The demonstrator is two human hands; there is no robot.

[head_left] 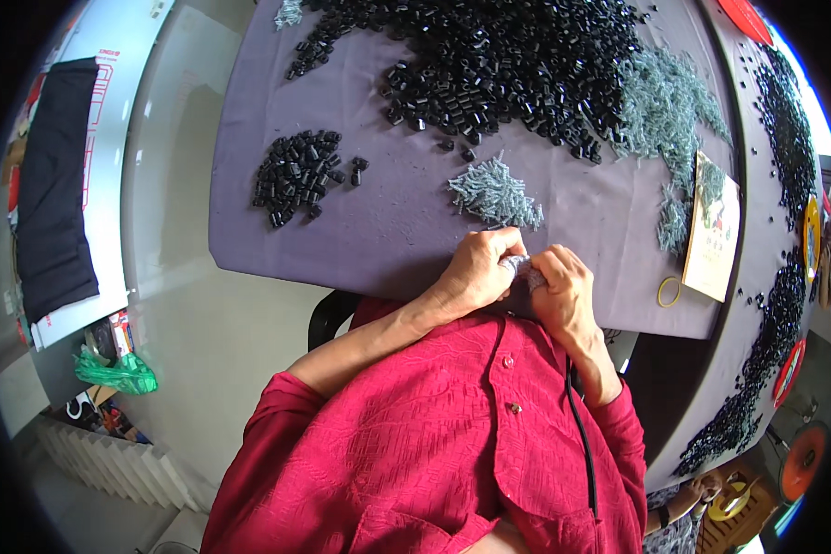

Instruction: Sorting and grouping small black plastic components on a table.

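Observation:
My left hand [475, 270] and my right hand [564, 284] meet at the near edge of the table, just in front of my red shirt. Both are closed, fingertips pinched close together. Whitish wrapping shows on some fingers. Whatever lies between the fingertips is too small and covered to make out. Just beyond them is a small heap of thin grey pins [496, 192]. Farther left sits a small heap of short black plastic cylinders [295, 175].
Across the far side of the purple-grey table [379, 231] spreads a large black pile [517, 69], with more grey pins [665, 111] beside it. A card [711, 235] and yellow band [668, 292] lie right. Another person's hand [708, 486] is at lower right.

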